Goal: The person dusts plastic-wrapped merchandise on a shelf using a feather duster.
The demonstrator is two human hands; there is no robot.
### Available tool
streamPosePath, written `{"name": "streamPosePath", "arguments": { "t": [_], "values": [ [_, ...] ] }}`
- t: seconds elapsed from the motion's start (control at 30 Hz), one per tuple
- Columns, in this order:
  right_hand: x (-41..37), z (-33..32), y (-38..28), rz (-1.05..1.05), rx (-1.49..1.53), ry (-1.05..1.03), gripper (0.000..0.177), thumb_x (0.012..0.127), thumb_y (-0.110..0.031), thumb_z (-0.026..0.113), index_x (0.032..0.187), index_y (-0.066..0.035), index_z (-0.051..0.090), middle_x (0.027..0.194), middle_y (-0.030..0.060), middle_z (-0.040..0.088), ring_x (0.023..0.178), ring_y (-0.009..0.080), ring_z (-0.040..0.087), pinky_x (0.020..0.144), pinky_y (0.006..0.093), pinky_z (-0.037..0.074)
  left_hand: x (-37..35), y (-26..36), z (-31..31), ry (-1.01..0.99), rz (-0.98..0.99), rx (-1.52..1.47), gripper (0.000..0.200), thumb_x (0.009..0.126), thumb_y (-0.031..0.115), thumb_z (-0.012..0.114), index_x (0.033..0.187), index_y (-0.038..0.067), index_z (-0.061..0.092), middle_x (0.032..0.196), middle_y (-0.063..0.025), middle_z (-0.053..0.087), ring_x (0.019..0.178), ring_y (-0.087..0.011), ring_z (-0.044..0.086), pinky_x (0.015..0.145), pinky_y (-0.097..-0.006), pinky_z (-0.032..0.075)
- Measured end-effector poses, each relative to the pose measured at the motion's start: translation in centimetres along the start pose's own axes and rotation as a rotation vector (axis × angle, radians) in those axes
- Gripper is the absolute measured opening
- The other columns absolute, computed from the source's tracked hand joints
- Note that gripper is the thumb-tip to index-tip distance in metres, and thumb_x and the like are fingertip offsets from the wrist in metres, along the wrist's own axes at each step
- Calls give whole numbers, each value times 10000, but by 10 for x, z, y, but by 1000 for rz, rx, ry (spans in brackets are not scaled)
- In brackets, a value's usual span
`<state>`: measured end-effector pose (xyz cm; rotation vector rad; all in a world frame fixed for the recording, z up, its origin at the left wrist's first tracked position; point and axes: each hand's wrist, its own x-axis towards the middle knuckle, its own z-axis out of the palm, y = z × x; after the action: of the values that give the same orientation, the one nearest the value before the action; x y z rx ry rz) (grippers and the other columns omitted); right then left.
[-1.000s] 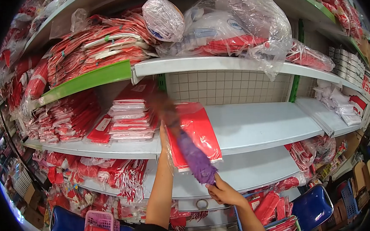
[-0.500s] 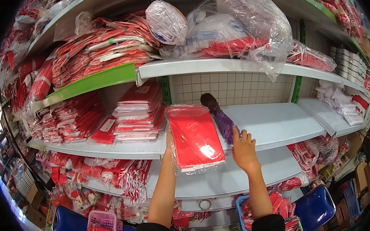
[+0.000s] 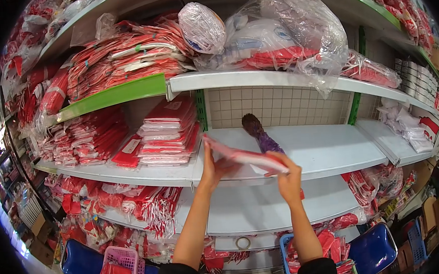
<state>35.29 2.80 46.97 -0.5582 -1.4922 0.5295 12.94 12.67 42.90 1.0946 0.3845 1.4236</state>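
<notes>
1 left hand (image 3: 211, 171), 1 right hand (image 3: 290, 179), 1 red packet (image 3: 243, 154) between them, 1 duster (image 3: 263, 137) toward 3 o'clock. 1 ring (image 3: 236, 244) at 6, 1 round white bundle (image 3: 201, 28) at 12, 2 blue seats (image 3: 79, 264) at 4 and 8.

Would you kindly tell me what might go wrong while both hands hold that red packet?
The red packet, held tilted between the left hand and right hand, might slip. If lowered carelessly, it could land on the purple duster lying on the shelf, or knock the neighbouring stack.
</notes>
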Motion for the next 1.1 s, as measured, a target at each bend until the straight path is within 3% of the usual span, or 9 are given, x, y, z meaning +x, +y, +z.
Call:
{"name": "streamPosePath", "arguments": {
  "t": [0.07,0.1,0.23,0.37,0.47,0.63,0.83,0.9,1.1],
  "values": [
    [11,-5,-15,153,154,116,236,848,-25,541,1073,45,564,913,132,626,705,252,640,572,296,547,-18,21,35,345,227,521,722,880,619,353,1440,184,218,1475,-132,154,1357,-334,163,1021,-444,320],
    [16,-9,-20,233,231,172,212,873,-57,547,1043,69,559,901,128,622,656,226,637,525,285,542,-23,28,37,401,372,664,651,901,485,470,1415,149,255,1445,-149,220,1300,-317,296,1011,-412,332],
    [24,-15,-19,313,402,249,208,894,-115,549,949,85,537,836,145,627,566,220,620,477,306,535,-36,51,29,280,417,399,712,818,115,668,1405,122,264,1374,-165,352,1182,-238,453,967,-346,388],
    [20,-9,-13,434,466,223,229,889,-113,546,1023,71,522,855,143,639,600,209,633,487,307,547,-52,66,28,182,413,232,590,832,40,625,1346,27,335,1162,-129,561,1044,-169,562,929,-295,445],
    [16,3,-12,489,571,195,240,897,-136,534,1040,56,523,855,132,641,619,197,638,505,300,551,-63,81,22,162,268,13,558,832,17,615,1325,-6,353,1170,-127,558,1057,-155,557,926,-283,450],
    [17,7,6,510,715,74,238,902,-157,527,1067,15,532,898,105,645,684,178,647,547,295,545,-76,91,0,126,8,-251,421,960,335,421,1222,10,475,1171,-92,581,1063,-188,571,905,-315,473],
    [33,28,8,563,916,64,290,910,-175,522,1138,4,513,1121,115,587,1006,206,577,851,342,479,-103,115,-6,91,-256,-16,418,909,213,549,1265,20,448,1195,-82,572,1026,-166,591,877,-323,496],
    [41,42,15,545,1049,77,371,914,-204,526,1217,5,476,1241,120,524,1156,229,490,995,360,381,-107,119,-11,73,-158,86,469,882,136,571,1310,34,411,1263,-82,523,1073,-169,564,907,-318,478],
    [49,99,23,482,995,-138,431,899,-169,549,1279,-17,413,1225,114,534,1125,215,518,968,379,392,-104,168,-14,78,71,69,605,840,-25,538,1395,61,313,1422,-72,348,1244,-187,424,1007,-319,397]
  ]
}}
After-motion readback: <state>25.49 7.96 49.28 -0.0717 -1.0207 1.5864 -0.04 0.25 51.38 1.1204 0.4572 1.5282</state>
